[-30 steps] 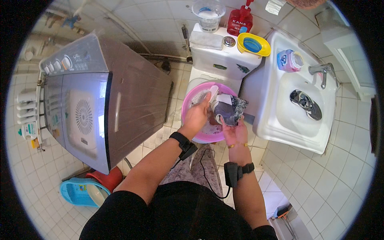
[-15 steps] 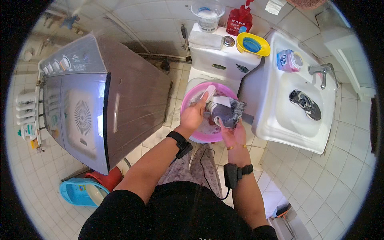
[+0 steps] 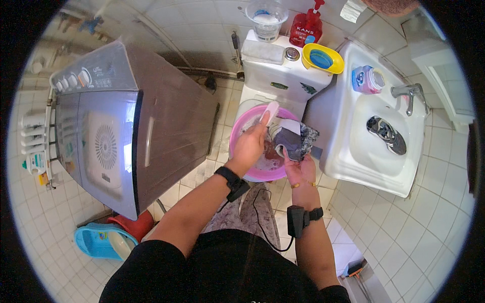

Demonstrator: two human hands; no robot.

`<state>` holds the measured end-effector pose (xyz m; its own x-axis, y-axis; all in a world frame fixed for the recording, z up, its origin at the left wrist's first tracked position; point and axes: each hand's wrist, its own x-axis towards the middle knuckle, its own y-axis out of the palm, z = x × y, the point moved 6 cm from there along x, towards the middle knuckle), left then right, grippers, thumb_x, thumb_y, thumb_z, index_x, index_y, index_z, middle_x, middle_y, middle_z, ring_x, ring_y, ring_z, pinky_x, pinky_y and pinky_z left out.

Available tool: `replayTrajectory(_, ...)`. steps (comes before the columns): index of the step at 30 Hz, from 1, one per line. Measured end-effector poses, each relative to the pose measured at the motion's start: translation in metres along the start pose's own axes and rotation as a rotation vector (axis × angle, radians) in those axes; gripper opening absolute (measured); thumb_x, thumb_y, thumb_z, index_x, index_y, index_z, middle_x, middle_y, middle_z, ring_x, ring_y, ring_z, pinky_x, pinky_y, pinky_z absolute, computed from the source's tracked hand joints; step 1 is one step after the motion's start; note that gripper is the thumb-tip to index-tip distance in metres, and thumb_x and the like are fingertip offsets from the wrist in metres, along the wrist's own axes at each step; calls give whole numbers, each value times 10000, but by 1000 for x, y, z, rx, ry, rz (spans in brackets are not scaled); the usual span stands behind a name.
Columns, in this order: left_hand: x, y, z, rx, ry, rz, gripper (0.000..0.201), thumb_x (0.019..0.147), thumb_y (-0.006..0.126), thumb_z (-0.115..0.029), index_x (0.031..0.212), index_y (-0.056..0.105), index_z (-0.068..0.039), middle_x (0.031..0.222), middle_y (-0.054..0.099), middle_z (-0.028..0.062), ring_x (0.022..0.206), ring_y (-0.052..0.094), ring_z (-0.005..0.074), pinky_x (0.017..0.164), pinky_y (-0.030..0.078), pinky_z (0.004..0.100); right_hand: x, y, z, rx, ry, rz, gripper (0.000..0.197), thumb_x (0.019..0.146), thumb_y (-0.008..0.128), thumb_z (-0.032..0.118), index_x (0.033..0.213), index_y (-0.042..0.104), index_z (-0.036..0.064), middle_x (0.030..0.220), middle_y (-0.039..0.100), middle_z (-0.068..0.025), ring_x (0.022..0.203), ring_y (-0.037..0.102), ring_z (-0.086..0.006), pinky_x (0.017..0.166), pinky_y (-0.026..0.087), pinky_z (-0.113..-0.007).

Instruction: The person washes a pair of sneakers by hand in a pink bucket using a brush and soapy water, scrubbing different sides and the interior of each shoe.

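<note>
My left hand point(image 3: 248, 147) is closed round the pale pink handle of a brush point(image 3: 272, 113); the brush head is hidden by the hand and the shoe. In my right hand point(image 3: 301, 170) is a grey and white shoe point(image 3: 290, 139), gripped from below and tilted, with a foamy, speckled edge on its right. Both are held over a pink basin point(image 3: 235, 135), which contains sudsy water and something reddish brown. A dark grey sneaker point(image 3: 387, 134) lies in the white sink on the right.
The basin stands before a white toilet point(image 3: 283, 76). On its tank are a red pump bottle point(image 3: 306, 29), a clear tub point(image 3: 267, 31) and a yellow dish point(image 3: 314, 64). A washing machine point(image 3: 174, 118) stands left, the sink point(image 3: 348, 146) right. Blue tubs point(image 3: 90, 242) sit lower left.
My left hand and the brush have shifted, the handle now pointing more upward beside the shoe. The shoe has moved slightly right with my right hand. The whole view has shifted a little.
</note>
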<state>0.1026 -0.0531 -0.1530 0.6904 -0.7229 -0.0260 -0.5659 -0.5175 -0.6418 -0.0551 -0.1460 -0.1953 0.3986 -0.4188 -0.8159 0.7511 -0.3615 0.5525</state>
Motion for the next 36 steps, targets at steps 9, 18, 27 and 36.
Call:
replayTrajectory(9, -8, 8, -16, -9, 125, 7, 606, 959, 530, -46, 1539, 403, -168, 815, 632, 210, 741, 625, 366, 691, 512, 453, 4, 0, -10, 149, 86, 180, 360, 1059, 303, 132, 1287, 536, -19, 1295, 641, -188, 1152, 652, -344, 975, 557, -532)
replayTrajectory(18, -21, -2, -62, 15, 263, 89, 642, 907, 508, 19, 1518, 439, -165, 865, 649, 211, 742, 638, 379, 666, 508, 474, 17, -28, 1, 116, 111, 82, 366, 1049, 314, 116, 1265, 572, -28, 1289, 647, -183, 1146, 654, -351, 984, 555, -522)
replayTrajectory(27, -9, -5, -9, 65, 42, 64, 671, 941, 522, -11, 1551, 378, -253, 887, 654, 204, 773, 641, 395, 692, 521, 466, -4, -9, -2, 48, 93, 3, 382, 1054, 303, 136, 1307, 557, 4, 1308, 644, -145, 1181, 633, -331, 1029, 523, -520)
replayTrajectory(36, -16, 9, -8, 10, 107, 67, 692, 886, 525, -39, 1539, 394, -229, 909, 658, 219, 763, 649, 387, 669, 530, 508, -2, -26, -8, 14, 111, -46, 376, 1037, 327, 109, 1307, 553, -21, 1312, 637, -166, 1142, 652, -341, 987, 543, -524)
